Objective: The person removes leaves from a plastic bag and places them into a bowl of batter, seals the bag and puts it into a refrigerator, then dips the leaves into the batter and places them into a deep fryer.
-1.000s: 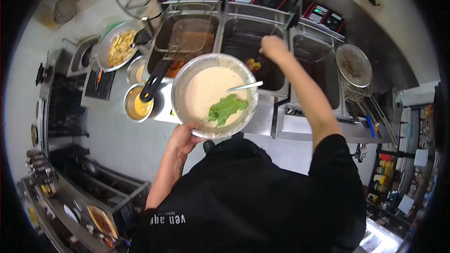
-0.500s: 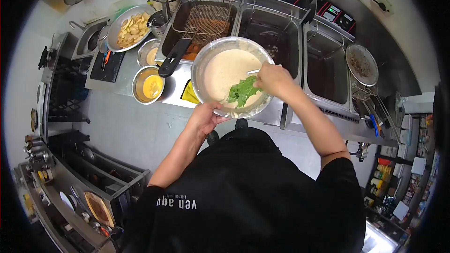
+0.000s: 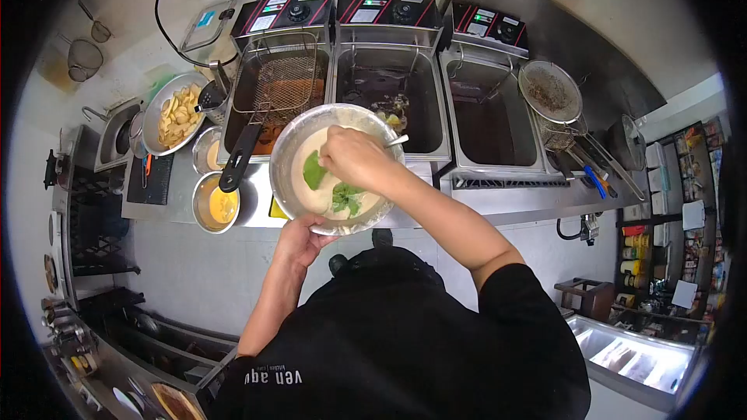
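Observation:
My left hand (image 3: 302, 239) is closed on the near rim of a metal mixing bowl (image 3: 282, 187), thumb over the edge. Pale, creamy batter (image 3: 317, 201) fills the bowl. Above it, my right hand (image 3: 350, 157) pinches a green leaf (image 3: 313, 171) that hangs against the batter. A second clump of leafy greens (image 3: 346, 198) lies in the batter nearer to me, partly coated. Against the right side of the rim leans a metal utensil handle (image 3: 397, 141); its other end is hidden.
Behind the bowl stand three deep fryers; the middle one (image 3: 389, 70) has bits of food in its oil. A fryer basket handle (image 3: 243, 157) juts toward me. To the left are a yellow-liquid bowl (image 3: 216, 202) and sliced potatoes (image 3: 179, 115). A strainer (image 3: 550, 92) sits right.
My right hand has moved across to the bowl's far left part with a leaf. The greens now show as two separate pieces. The camera view has shifted, and food bits show in the middle fryer.

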Motion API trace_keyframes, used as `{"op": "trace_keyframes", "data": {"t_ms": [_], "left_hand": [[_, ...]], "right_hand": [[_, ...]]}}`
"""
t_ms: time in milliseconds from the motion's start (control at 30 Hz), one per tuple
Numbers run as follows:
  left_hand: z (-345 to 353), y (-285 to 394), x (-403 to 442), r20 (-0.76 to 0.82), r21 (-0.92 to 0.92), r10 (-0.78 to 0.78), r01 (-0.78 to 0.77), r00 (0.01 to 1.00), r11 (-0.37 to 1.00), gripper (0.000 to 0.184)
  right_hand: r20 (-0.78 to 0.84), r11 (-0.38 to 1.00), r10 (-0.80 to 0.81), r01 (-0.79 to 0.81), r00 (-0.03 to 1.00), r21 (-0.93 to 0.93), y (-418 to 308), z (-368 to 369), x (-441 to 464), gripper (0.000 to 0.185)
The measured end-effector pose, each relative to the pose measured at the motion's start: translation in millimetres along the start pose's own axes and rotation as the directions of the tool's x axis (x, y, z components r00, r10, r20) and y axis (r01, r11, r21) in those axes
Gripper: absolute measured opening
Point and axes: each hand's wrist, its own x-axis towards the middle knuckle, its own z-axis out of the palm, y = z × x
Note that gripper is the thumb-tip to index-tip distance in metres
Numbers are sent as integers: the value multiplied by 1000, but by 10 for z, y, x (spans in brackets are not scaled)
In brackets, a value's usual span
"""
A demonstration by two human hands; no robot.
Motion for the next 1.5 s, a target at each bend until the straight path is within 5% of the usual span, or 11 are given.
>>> {"op": "trace_keyframes", "data": {"t_ms": [100, 167, 600, 833, 933, 1133, 1433, 1500], "left_hand": [[-44, -21, 51, 15, 38, -10, 10, 1000, 999, 49], [-157, -77, 157, 2, -14, -37, 37, 999, 999, 47], [-60, -25, 42, 1, -37, 3, -3, 1000, 999, 43], [-65, -16, 59, 14, -52, -6, 7, 1000, 999, 47], [-68, -11, 74, 24, -54, 8, -7, 1000, 999, 47], [-82, -21, 105, 13, -67, -11, 11, 1000, 998, 46], [-38, -1, 76, 25, -12, -17, 18, 1000, 1000, 42], [-72, -5, 82, -4, -13, -17, 17, 1000, 1000, 42]], "right_hand": [[25, 998, 45, -46, 999, 46, 263, 263, 278, 17], [138, 968, 247, -250, 959, 2, 325, 351, 359, 15], [208, 925, 326, -266, 922, -271, 241, 206, 498, 22], [163, 953, 202, -156, 966, -258, 52, -287, 417, 15], [-40, 933, -119, 98, 992, -345, 64, -340, 357, 13], [-103, 865, -343, 271, 934, -421, 112, 97, 137, 12], [-76, 933, -202, 168, 977, -318, 263, 451, 2, 11], [-65, 973, -201, 191, 978, -126, 349, 456, 75, 7]]}}
